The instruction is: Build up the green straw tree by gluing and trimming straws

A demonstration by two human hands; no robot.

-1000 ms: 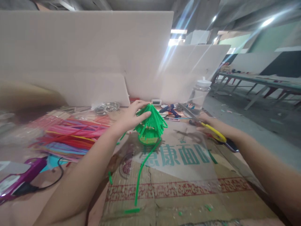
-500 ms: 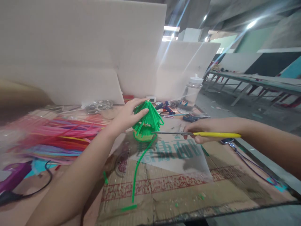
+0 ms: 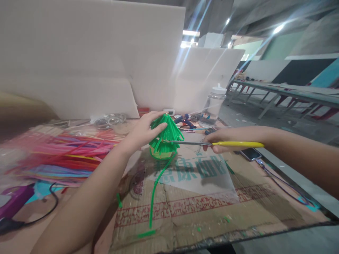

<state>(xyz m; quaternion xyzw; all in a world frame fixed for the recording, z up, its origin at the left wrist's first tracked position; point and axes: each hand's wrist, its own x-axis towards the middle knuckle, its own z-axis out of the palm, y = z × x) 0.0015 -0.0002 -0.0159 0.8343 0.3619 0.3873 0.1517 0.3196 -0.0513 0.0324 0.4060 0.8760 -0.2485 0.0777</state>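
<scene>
My left hand (image 3: 148, 130) is closed around the upper left side of a green cone-shaped tree of pipe cleaners (image 3: 171, 129), its thumb lying across the front. In my right hand (image 3: 215, 138) is a pair of scissors with yellow handles (image 3: 237, 144). Their metal blades reach leftward and lie across the gap between the tree's upper and lower tiers; whether they are parted I cannot tell. From the tree's base a long green pipe cleaner (image 3: 153, 197) trails down over the cardboard (image 3: 212, 220). A short green piece (image 3: 146, 233) lies at its lower end.
Bundles of coloured pipe cleaners (image 3: 69, 151) and a purple glue gun (image 3: 17, 201) lie on the left. Behind the tree are a dark blue glue gun (image 3: 185, 121) and a clear bottle (image 3: 215, 102). A phone-like device (image 3: 250, 154) with a strap sits beneath my right forearm. White boards (image 3: 92, 53) stand behind.
My right hand has raised the scissors slightly, and the blades have moved from the tree's lower tier up to the gap between tiers. My left hand keeps its hold.
</scene>
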